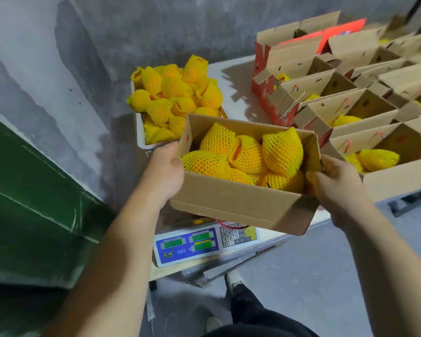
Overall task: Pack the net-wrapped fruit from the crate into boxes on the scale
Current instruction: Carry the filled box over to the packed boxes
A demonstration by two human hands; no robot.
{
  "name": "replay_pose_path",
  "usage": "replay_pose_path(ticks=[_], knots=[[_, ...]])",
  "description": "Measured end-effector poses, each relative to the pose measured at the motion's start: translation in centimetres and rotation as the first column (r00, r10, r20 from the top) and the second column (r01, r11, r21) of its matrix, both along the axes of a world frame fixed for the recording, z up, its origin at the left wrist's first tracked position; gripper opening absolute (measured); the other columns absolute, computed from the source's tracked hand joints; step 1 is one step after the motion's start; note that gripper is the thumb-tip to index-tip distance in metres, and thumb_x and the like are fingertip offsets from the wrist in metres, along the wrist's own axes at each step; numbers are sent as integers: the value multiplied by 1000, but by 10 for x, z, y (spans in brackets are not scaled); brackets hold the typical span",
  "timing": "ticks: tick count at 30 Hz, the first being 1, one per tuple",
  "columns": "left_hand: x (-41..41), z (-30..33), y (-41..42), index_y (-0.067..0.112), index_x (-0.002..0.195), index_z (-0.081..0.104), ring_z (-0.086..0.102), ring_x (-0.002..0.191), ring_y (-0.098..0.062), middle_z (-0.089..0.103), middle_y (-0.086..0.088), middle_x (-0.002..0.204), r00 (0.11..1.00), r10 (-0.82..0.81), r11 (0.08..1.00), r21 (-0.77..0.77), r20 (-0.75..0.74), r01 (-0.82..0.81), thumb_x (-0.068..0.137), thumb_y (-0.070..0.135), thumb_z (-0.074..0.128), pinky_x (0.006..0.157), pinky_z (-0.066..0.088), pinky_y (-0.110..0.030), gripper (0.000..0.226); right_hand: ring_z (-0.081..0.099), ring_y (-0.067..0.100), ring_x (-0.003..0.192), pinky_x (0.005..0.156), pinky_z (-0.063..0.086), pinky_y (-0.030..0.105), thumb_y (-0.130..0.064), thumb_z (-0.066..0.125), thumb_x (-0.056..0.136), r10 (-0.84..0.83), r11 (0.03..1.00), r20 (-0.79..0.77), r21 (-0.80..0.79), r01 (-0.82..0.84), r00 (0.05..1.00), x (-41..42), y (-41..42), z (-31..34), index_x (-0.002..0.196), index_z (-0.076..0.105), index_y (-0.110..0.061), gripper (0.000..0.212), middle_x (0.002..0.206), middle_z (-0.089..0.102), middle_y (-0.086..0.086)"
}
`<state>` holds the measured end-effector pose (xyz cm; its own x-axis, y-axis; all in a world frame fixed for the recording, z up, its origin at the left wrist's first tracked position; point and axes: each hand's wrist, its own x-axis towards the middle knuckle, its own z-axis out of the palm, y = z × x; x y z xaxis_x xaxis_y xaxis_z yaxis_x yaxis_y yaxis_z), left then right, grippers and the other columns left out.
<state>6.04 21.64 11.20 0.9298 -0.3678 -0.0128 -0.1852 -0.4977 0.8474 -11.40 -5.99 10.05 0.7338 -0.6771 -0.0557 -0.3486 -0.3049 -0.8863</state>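
Box (pixel 238 205), brown cardboard, open-topped, filled with net-wrapped fruit (pixel 281 152) in yellow foam mesh; held tilted above the scale (pixel 187 244). Left hand (pixel 164 171) grips its left end, thumb curled over the rim, other fingers hidden. Right hand (pixel 336 181) grips the right end, fingers curled round the corner. Crate (pixel 140 132) of more wrapped fruit behind. Filled boxes (pixel 374 132) in rows on the tabletop (pixel 236 98), right.
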Motion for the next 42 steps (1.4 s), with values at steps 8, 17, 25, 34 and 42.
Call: replay_pose_path(ticks=[8,17,25,34,42], knots=[[-24,-6,-113,25,153,52,51,139,-25,56,0,152,979,-203,977,65,-12,203,106,7,44,111,38,-32,51,64,27,79,65,55,40,-15,48,98,-258,966,-52,-30,257,965,-79,-64,12,93,69,-25,23,85,70,8],[-69,45,-267,32,108,70,64,85,-29,70,3,85,937,-344,939,50,60,342,85,23,43,71,49,-39,37,68,21,93,84,60,54,-13,49,104,-374,927,-44,3,374,926,-160,-203,59,113,71,-23,26,99,70,-5],[-144,70,-459,35,124,72,70,98,-15,77,12,101,869,-494,868,-38,21,495,88,24,43,82,50,-35,47,64,16,69,52,52,25,-4,52,97,-415,907,68,-42,418,907,-251,-373,83,85,73,-29,35,74,72,-10],[-191,63,-695,33,137,67,68,114,-18,76,12,116,767,-641,761,-97,42,641,90,27,45,105,52,-44,53,50,9,50,47,39,29,-8,50,85,-622,773,155,-36,634,767,-324,-542,68,93,73,-32,35,62,64,-5],[-183,56,-933,31,142,64,65,120,-17,73,9,124,679,-731,671,-116,62,732,94,27,42,106,51,-43,53,60,34,66,58,49,48,-16,53,73,-735,655,165,-77,752,657,-334,-752,66,107,72,-25,40,87,69,20]])
